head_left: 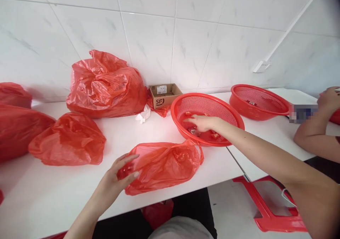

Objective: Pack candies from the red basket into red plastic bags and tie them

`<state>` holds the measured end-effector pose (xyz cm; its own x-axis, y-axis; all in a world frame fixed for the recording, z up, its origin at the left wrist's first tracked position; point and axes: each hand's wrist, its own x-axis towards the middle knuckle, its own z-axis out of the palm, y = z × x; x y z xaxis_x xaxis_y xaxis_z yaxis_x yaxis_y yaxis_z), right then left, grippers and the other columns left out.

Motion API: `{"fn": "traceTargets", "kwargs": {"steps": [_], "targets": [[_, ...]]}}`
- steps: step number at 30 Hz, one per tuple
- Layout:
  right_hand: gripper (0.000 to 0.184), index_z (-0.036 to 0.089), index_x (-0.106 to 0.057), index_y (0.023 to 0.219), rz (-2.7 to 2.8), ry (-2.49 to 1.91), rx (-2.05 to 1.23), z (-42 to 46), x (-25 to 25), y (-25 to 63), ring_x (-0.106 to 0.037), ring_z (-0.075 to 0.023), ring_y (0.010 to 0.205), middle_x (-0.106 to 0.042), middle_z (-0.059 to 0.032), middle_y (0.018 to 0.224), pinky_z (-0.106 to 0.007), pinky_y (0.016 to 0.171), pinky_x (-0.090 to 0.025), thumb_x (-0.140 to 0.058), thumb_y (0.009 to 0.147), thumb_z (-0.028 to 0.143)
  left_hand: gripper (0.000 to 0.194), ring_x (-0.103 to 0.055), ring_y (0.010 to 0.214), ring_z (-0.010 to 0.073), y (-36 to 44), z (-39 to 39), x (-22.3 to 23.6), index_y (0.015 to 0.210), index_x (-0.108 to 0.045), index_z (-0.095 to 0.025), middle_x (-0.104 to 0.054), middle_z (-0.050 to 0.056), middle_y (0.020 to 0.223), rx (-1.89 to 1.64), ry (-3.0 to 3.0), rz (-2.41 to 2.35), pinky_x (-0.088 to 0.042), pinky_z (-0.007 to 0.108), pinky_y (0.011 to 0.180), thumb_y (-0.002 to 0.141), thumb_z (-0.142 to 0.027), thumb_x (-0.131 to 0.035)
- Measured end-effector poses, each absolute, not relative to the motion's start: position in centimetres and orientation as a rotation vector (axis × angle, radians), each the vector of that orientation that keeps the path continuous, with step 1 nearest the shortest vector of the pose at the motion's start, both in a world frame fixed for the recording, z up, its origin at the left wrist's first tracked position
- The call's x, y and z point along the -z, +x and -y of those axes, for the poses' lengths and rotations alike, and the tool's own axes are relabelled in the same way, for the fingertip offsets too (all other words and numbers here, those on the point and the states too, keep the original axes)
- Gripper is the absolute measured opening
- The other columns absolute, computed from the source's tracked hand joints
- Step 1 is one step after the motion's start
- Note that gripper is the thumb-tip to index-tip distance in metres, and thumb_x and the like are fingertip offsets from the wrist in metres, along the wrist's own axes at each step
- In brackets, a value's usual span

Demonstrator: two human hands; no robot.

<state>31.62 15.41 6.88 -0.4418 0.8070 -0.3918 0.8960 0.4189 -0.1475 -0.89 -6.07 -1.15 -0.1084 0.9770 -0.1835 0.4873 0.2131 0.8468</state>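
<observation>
My left hand (117,175) is at the left end of a red plastic bag (164,166) lying on the table. Its thumb and fingers are spread apart around that end, and a few small dark red things show faintly through the plastic there. My right hand (203,123) reaches down into a red perforated basket (183,106), fingers stretched out to the left. Several small wrapped pieces (193,130) lie in the basket below and beside this hand. Its lower fingers are partly hidden, and I see nothing held in it.
Large filled red bags (106,86) stand along the wall, with a smaller one (69,139) at left. A cardboard box (164,97) and crumpled white tissue (143,114) sit behind. At right are a second basket (239,102), another person's arm (310,127) and a red stool (265,210).
</observation>
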Motion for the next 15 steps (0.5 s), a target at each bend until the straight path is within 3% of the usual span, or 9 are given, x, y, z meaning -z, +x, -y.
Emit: {"fn": "traceTargets", "kwargs": {"steps": [2, 8, 11, 15], "targets": [[0.074, 0.035, -0.054, 0.136, -2.275, 1.453, 0.432, -16.4, -5.0, 32.6, -0.06, -0.0353, 0.111, -0.047, -0.0108, 0.144, -0.044, 0.084, -0.051, -0.077, 0.066, 0.035, 0.055, -0.033, 0.143, 0.0295, 0.0, 6.6, 1.5, 0.126, -0.062, -0.034, -0.041, 0.005, 0.152, -0.904, 1.29, -1.745, -0.029, 0.049, 0.116, 0.077, -0.06, -0.064], [0.039, 0.024, -0.066, 0.111, -2.348, 1.401, 0.57, -16.9, -3.2, 33.8, -0.067, -0.0244, 0.08, -0.068, -0.0092, 0.1, -0.032, 0.066, -0.049, -0.072, 0.072, 0.029, 0.049, -0.024, 0.148, 0.0268, 2.6, 8.5, 3.0, 0.126, -0.062, -0.031, -0.036, 0.009, 0.155, -1.159, 1.028, -1.838, -0.027, 0.051, 0.116, 0.084, -0.057, -0.057], [0.023, 0.021, -0.065, 0.103, -2.405, 1.424, 0.662, -17.3, -5.0, 34.1, -0.067, -0.0192, 0.08, -0.07, -0.0084, 0.101, -0.027, 0.066, -0.049, -0.065, 0.082, 0.029, 0.049, -0.024, 0.148, 0.028, 2.6, 9.1, 3.5, 0.124, -0.064, -0.029, -0.041, 0.009, 0.151, -1.172, 1.022, -1.843, -0.027, 0.051, 0.116, 0.082, -0.056, -0.06], [0.03, 0.018, -0.054, 0.111, -2.636, 1.558, 1.183, -15.3, -8.8, 33.3, -0.067, -0.0155, 0.079, -0.069, -0.0106, 0.107, -0.024, 0.063, -0.053, -0.059, 0.089, 0.037, 0.056, -0.038, 0.14, 0.0319, 1.9, 8.9, 3.7, 0.128, -0.062, -0.03, -0.048, 0.008, 0.147, -1.049, 1.033, -1.814, -0.029, 0.054, 0.114, 0.081, -0.058, -0.061]]}}
